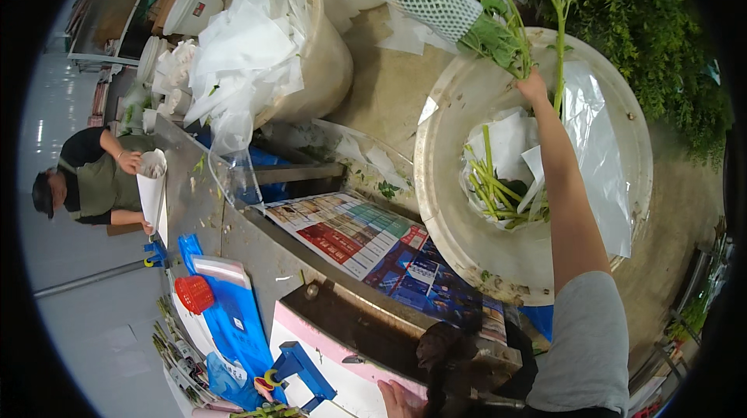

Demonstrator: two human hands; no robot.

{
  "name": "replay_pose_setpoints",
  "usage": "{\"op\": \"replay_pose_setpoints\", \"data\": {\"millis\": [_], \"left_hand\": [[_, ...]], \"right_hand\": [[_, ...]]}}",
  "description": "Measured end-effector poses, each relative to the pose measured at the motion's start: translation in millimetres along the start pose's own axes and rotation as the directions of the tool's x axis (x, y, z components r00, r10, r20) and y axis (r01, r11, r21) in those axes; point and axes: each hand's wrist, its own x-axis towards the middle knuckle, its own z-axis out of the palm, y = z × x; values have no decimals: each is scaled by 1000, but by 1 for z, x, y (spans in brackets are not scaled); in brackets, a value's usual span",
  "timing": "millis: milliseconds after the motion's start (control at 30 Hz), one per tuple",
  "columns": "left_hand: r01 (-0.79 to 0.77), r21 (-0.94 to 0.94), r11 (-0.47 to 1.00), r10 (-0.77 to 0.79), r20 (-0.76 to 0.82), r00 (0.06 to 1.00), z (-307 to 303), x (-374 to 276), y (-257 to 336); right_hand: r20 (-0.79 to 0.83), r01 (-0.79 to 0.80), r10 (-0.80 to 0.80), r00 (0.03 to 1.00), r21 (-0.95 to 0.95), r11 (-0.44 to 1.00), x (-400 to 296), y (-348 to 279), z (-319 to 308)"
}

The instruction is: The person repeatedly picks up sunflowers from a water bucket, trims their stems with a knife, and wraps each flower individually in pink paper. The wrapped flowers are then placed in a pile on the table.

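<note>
My right hand [532, 89] grips the green stems of sunflowers whose heads sit in white foam netting [433, 2]. It is held above a large whitish plastic bin [429, 184]. Inside the bin lie cut green stems [496, 187] and crumpled white wrapping. A clear plastic sheet [595, 167] hangs over its wall, partly behind my forearm. A leafy stem [561, 50] stands beside my hand. My left hand [395, 399], cut off by the lower edge, touches a pink-edged white surface [350, 380]. A blue tape dispenser [300, 368] stands near it, and a dark-bladed tool [353, 359] lies there.
Another bin [327, 62] overflows with white wrapping. A metal worktable [257, 231] carries a blue plastic package [236, 313] and a red basket [194, 295]. Across it, a person [111, 176] holds a white paper wrap. Dense foliage [648, 38] fills the upper right.
</note>
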Motion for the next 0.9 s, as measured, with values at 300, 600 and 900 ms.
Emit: {"op": "replay_pose_setpoints", "data": {"millis": [300,600,900], "left_hand": [[-80,379,922,53,82,995,-37,31,-30],[-647,757,94,520,517,680,-18,-6,-6],[-650,742,-164,532,621,575,-65,70,-55]], "right_hand": [[73,-82,91,993,-128,988,10,-13,32],[-230,244,-191,954,232,942,-75,69,13],[-219,323,-268,938,274,906,-196,64,-134]]}}
